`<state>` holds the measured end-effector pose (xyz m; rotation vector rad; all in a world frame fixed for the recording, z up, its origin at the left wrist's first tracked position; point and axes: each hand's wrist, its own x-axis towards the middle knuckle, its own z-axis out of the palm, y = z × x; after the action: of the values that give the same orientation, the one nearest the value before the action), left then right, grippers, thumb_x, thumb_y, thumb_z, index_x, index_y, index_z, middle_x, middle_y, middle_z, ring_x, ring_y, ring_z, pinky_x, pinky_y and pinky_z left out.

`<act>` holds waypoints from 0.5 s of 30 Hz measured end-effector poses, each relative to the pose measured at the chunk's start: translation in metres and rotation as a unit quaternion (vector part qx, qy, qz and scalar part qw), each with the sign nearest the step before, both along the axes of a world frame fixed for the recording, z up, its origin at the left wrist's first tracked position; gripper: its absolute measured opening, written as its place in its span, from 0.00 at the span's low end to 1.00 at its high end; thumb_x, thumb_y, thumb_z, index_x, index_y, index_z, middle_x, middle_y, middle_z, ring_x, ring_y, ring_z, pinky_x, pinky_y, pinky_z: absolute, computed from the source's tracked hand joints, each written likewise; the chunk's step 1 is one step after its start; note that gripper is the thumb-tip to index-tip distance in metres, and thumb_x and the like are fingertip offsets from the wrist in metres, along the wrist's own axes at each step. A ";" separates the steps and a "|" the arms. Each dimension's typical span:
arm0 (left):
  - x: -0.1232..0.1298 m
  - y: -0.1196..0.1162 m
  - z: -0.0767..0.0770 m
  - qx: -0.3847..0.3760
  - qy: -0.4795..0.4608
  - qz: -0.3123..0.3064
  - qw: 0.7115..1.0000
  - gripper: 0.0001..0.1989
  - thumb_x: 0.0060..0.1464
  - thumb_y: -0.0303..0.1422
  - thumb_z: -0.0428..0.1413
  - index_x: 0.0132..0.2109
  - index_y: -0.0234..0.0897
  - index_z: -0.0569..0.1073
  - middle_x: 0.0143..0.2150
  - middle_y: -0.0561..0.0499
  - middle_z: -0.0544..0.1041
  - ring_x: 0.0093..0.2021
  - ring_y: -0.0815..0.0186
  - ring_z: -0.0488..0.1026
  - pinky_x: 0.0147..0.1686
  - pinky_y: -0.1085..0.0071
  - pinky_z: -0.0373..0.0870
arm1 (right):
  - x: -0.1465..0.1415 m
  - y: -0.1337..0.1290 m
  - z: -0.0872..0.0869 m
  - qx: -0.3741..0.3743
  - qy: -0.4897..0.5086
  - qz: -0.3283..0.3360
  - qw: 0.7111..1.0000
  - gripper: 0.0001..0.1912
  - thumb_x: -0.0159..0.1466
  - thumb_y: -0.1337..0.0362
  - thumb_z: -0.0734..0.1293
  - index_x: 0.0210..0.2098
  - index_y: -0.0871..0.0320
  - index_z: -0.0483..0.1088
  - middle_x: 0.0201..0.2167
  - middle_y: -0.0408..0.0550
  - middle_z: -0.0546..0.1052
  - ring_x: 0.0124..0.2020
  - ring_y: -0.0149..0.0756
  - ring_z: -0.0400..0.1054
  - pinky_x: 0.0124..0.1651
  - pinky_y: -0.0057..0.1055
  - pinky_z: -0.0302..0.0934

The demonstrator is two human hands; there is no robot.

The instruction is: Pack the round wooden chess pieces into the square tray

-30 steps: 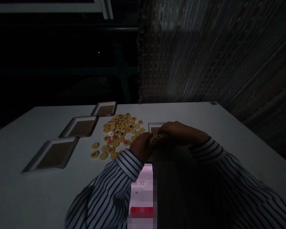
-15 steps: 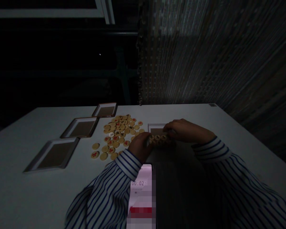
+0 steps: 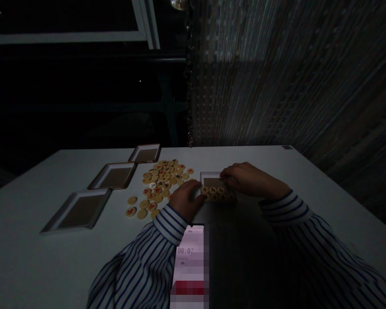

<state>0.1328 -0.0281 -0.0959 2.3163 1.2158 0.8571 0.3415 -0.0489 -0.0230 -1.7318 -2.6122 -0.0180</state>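
Note:
A small box lid or tray (image 3: 212,174) lies in front of me with rows of round wooden pieces (image 3: 212,190) along its near side. My left hand (image 3: 187,199) is at its left edge, thumb and fingers apart around the near corner, holding nothing that I can make out. At the right edge rests my right hand (image 3: 249,178), its fingertips over the tray's side; dim light hides what they touch. Left of the tray lies a loose pile of round pieces (image 3: 167,171) with red or dark characters, some blank side up.
Three shallow trays stand at the left: a near one (image 3: 80,210), a middle one (image 3: 116,176) and a far one (image 3: 147,153). A lit phone (image 3: 193,240) lies between my forearms. Behind the white table (image 3: 263,156) hangs a string curtain (image 3: 244,86).
The view has tilted up slightly. My left hand has opened a little, and the pieces in the tray show more clearly. The right hand is nearly unmoved.

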 end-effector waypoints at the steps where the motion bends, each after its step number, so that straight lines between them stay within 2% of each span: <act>1: -0.001 0.000 0.000 0.003 0.001 0.000 1.000 0.17 0.46 0.32 0.56 0.46 0.32 0.70 0.47 0.42 0.73 0.48 0.60 0.69 0.50 0.61 0.65 | -0.001 0.000 0.000 0.009 0.002 0.003 1.000 0.15 0.61 0.64 0.55 0.41 0.58 0.70 0.37 0.51 0.75 0.37 0.36 0.67 0.40 0.32 0.56; 8: -0.013 0.003 0.005 0.034 0.000 -0.004 0.999 0.17 0.47 0.32 0.55 0.46 0.34 0.70 0.47 0.42 0.73 0.49 0.60 0.68 0.51 0.59 0.64 | -0.007 0.000 0.003 0.045 0.002 0.018 0.999 0.15 0.61 0.64 0.54 0.42 0.59 0.69 0.36 0.50 0.75 0.37 0.37 0.67 0.40 0.32 0.55; 15: -0.033 0.006 0.019 0.039 0.012 0.041 0.998 0.17 0.46 0.34 0.54 0.45 0.36 0.71 0.46 0.45 0.74 0.48 0.60 0.69 0.49 0.60 0.66 | -0.010 -0.003 0.006 0.050 0.008 0.013 0.999 0.16 0.61 0.65 0.55 0.43 0.59 0.69 0.37 0.51 0.75 0.38 0.37 0.67 0.41 0.31 0.54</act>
<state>0.0995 -0.0219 -0.0765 2.3579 1.3184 0.9222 0.3313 -0.0514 -0.0165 -1.6586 -2.5759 -0.1312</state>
